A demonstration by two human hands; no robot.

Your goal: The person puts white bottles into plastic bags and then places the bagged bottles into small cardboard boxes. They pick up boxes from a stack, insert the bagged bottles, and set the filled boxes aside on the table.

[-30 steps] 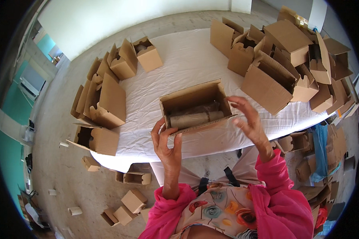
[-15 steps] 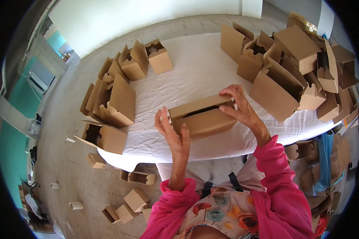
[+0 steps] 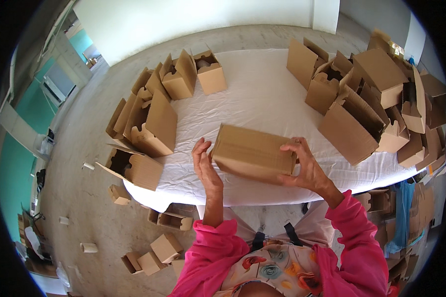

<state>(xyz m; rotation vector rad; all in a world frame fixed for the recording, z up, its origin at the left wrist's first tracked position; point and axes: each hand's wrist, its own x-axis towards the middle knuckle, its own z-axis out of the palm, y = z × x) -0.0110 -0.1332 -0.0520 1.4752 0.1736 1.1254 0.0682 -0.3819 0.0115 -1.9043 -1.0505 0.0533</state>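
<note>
A closed brown cardboard box (image 3: 253, 151) is in front of me over the cloth-covered table (image 3: 252, 94), with a smooth, unbroken panel facing up. My right hand (image 3: 305, 166) grips its right end, fingers over the top edge and thumb low on the near side. Beside the left end is my left hand (image 3: 207, 166), palm turned toward the box and fingers raised and slightly curved. Those fingers are at or very near the box's left edge; whether they press on it I cannot tell.
Open cardboard boxes (image 3: 152, 123) line the table's left side. A heap of larger open boxes (image 3: 352, 126) crowds the right. Small boxes (image 3: 166, 247) and short pale tubes (image 3: 88, 247) lie on the floor at left. Blue plastic (image 3: 403, 213) hangs at lower right.
The box has been turned over: its gapped, open side faced up before, and a closed panel does now. My left thumb has come off the near side. The whole view has shifted slightly.
</note>
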